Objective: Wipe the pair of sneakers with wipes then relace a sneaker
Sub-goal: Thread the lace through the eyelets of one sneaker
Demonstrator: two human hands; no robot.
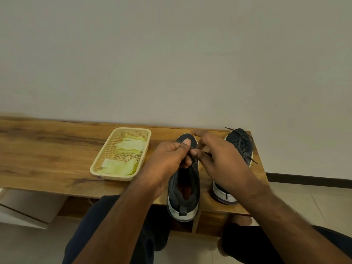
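Observation:
Two dark sneakers with white soles stand on a wooden bench (pixel 47 149). The nearer sneaker (pixel 183 189) points away from me, heel over the bench's front edge. My left hand (pixel 167 159) and my right hand (pixel 221 159) meet over its tongue area, each pinching the dark lace (pixel 193 159) between thumb and fingers. The hands hide most of the eyelets. The second sneaker (pixel 242 143) stands to the right, laced, its lace ends loose; my right wrist covers its middle.
A cream plastic basket (pixel 106 149) holding several crumpled yellowish wipes (pixel 131 145) sits left of the sneakers. A plain wall stands right behind the bench. The bench's right end lies just beyond the second sneaker. My knees are below the front edge.

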